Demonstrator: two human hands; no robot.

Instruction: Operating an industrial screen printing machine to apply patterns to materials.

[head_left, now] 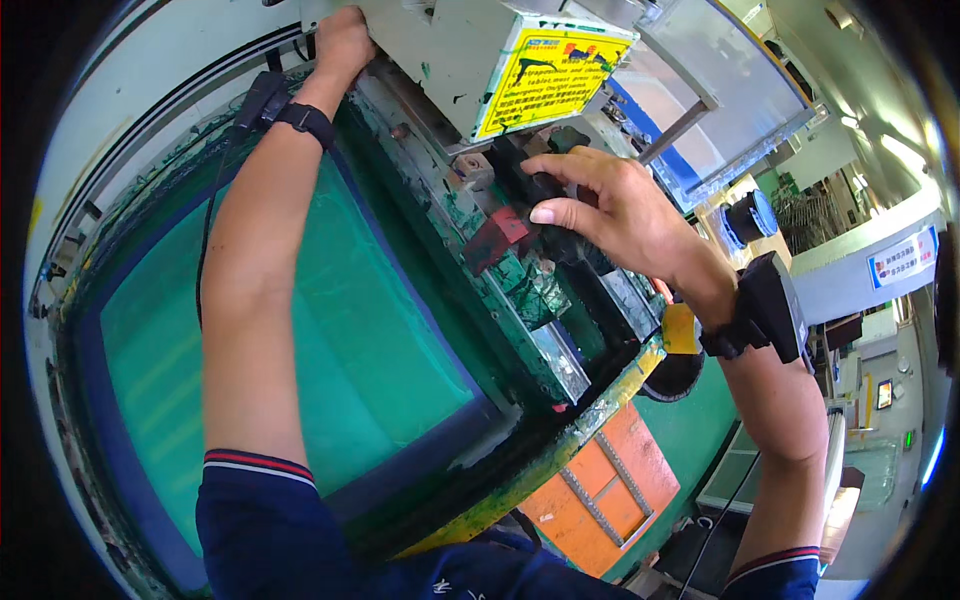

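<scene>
My right hand (pixel 625 205) reaches in from the right. Its thumb and curved fingers are on either side of a dark knob (pixel 545 187) on the ink-smeared machine carriage. A red block (pixel 497 238) sits just left of my thumb. My left hand (pixel 343 47) is far off at the top, closed in a fist-like curl by the edge of a pale machine housing (pixel 425 60). Whatever its fingers grip is hidden. Below my left forearm lies a green printing screen (pixel 350 300) in a dark blue border, with green ink on the surrounding frame.
A yellow warning sign (pixel 555 75) hangs on the housing beside my right hand. A paint-stained yellow bar (pixel 560 440) crosses in front of me. Beyond it is an orange board (pixel 600 490) with metal strips. A metal-framed panel (pixel 740 90) and a blue-black round container (pixel 750 217) stand at right.
</scene>
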